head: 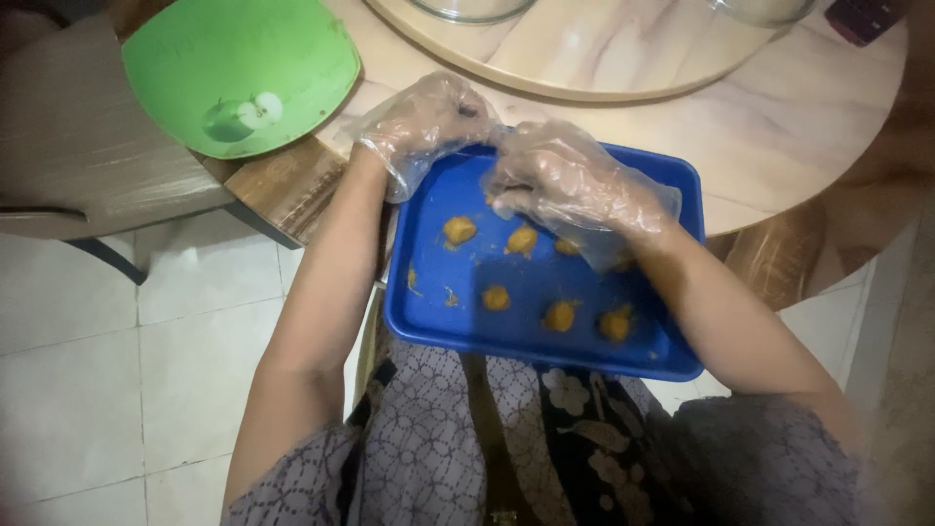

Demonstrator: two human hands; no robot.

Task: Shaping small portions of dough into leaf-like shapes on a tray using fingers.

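Note:
A blue rectangular tray [545, 346] rests between my lap and the table edge, with several small orange-yellow dough lumps [460, 230] on it. Both my hands wear clear plastic gloves and meet over the tray's far edge. My left hand [426, 125] is curled at the tray's far left corner. My right hand [560, 178] hovers over the upper middle of the tray with its fingers bent inward toward the left hand. Whatever lies between the fingers is hidden by the gloves.
A green plate [243, 68] with an apple picture lies on the table's left edge. A round turntable [604, 68] carrying glass bowls [472, 10] sits on the marble-look table [799, 127]. A chair [68, 146] stands at the left on the white tile floor [127, 390].

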